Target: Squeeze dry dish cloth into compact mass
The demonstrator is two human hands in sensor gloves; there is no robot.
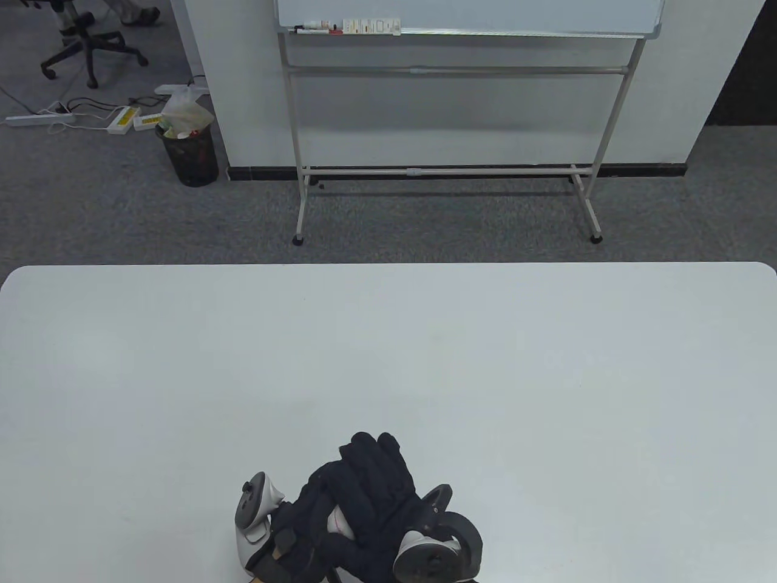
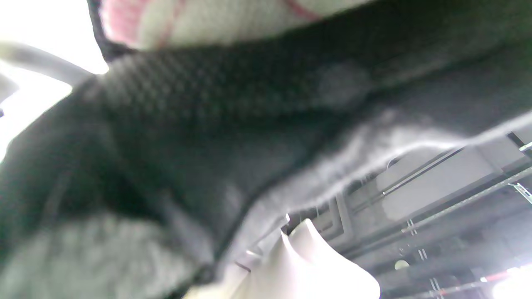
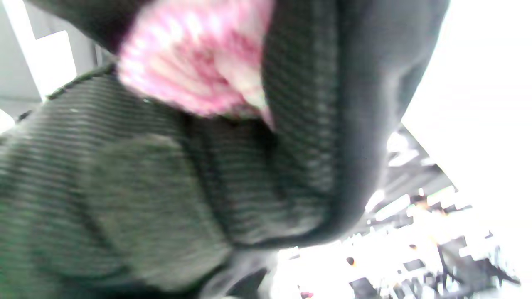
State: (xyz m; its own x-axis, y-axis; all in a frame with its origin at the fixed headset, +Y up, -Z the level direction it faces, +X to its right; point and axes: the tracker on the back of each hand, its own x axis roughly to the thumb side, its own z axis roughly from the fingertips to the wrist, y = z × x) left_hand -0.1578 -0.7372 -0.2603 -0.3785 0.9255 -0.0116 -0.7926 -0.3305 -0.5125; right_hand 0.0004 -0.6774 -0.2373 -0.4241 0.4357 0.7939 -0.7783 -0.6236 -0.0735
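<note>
You're working at the near edge of the table [image 1: 388, 340], approx. centre-left, w/ both hands clasped together around the dish cloth [image 1: 340, 525]. Your right hand [image 1: 379, 486] is lying on top, its black-gloved fingers [image 1: 370, 452] wrapping over and pointing away from you. Your left hand [image 1: 303, 522] is cupping from below and from the left. The two hands are pressing against each other w/ the cloth between them, so both are gripping it.

The cloth is nearly all hidden: in the table view only a small pale patch w/ a pink tint is peeking out between the gloves. In the right wrist view it's showing as a bunched pink-and-white wad [image 3: 195, 58] wedged in among the glove fabric at the top, blurred. In the left wrist view you're seeing a pale strip w/ pink-red lines [image 2: 216, 20] at the top edge, glove filling most of the rest.

The white tracker [image 1: 255, 510] is sitting on the back of your left hand, tilted to the left; the dark tracker [image 1: 440, 543] is on your right hand, at the bottom edge.

Beyond the table, on grey carpet: a whiteboard stand [image 1: 449, 164] against the wall, a black waste bin [image 1: 194, 152] stuffed w/ rubbish to its left, power strips [image 1: 73, 118] and an office chair base [image 1: 91, 48] at the far left.
</note>
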